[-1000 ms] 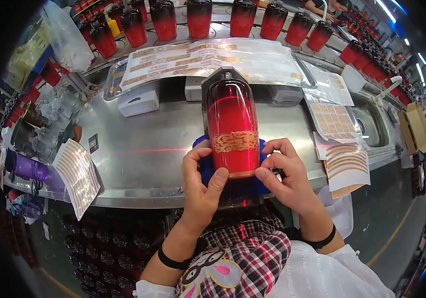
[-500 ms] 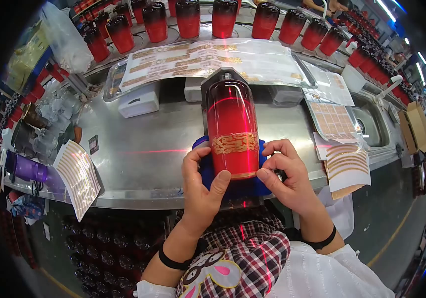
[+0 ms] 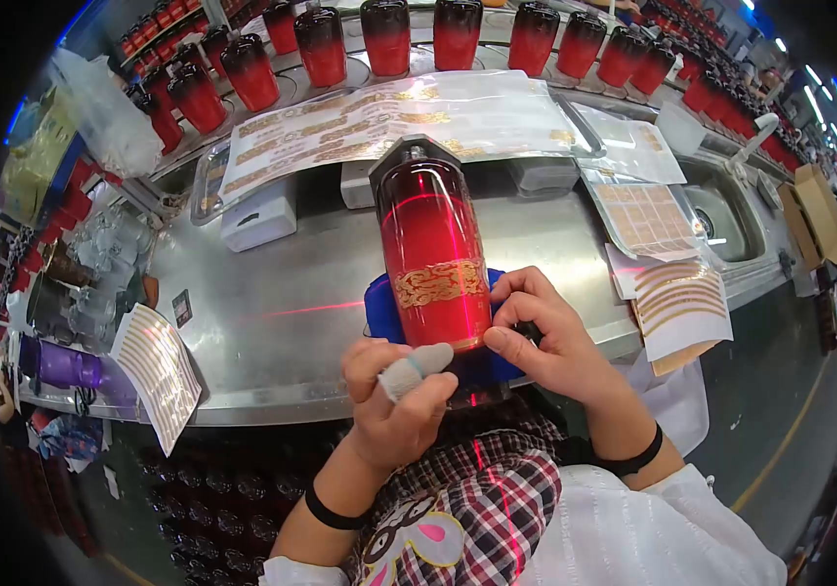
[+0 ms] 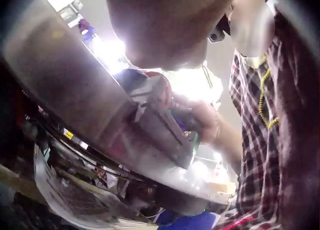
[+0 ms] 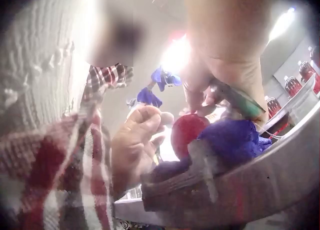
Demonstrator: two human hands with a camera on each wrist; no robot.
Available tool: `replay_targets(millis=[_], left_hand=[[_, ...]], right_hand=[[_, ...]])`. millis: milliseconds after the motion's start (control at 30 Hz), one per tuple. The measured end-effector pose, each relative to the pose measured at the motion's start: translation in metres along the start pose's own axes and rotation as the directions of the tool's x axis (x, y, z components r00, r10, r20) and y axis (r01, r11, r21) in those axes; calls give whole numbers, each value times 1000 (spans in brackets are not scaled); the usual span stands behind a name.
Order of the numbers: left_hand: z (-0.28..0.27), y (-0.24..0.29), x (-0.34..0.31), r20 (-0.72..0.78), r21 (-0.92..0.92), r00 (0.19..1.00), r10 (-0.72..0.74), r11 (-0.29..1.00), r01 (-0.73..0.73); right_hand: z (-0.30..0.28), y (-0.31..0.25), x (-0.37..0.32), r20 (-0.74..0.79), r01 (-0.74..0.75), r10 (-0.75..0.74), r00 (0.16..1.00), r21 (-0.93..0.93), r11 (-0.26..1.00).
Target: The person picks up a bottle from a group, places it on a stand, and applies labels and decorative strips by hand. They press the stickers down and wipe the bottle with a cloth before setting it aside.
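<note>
A glossy red bottle, darkening to black at its neck, lies tilted on a blue cloth pad with its base toward the person. A gold patterned band circles its lower part. My left hand is at the base, its grey-white covered index finger laid along the bottom edge, thumb just below and other fingers bent. My right hand is at the lower right side, thumb and index fingertips right at the bottle. Its bent fingers hold a flat dark-green piece against the palm, mostly hidden.
Gold decal sheets lie on a tray behind the bottle. More striped sheets lie at the left and right table edges. Similar red bottles line a conveyor at the back. A sink stands at right.
My left hand has left the bottle's left side for its bottom edge, index finger now stretched along it. The right hand stays by the bottle. The head view has shifted; conveyor bottles moved left between earlier frames.
</note>
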State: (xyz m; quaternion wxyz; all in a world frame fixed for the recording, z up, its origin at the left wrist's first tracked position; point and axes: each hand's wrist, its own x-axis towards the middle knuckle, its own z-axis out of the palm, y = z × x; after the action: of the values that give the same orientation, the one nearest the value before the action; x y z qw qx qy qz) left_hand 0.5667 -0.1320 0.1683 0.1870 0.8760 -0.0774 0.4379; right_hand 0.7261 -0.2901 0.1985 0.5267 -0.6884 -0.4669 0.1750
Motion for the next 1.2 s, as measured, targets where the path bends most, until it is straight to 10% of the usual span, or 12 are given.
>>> replay_targets(millis=[300,400,1200], left_hand=[[-9,-21,21,171,2,948,269,962,-273],[-9,-22,27,218,-9,928,302,951,-308],[4,-27,25,251,39,915,317,941,-337]], right_hand=[[-29,10,-1,270,-228,156,950,258,939],[-36,10,0,302,-100,48,952,158,982],[-46,16,-8,222,-117,73,972,193,974]])
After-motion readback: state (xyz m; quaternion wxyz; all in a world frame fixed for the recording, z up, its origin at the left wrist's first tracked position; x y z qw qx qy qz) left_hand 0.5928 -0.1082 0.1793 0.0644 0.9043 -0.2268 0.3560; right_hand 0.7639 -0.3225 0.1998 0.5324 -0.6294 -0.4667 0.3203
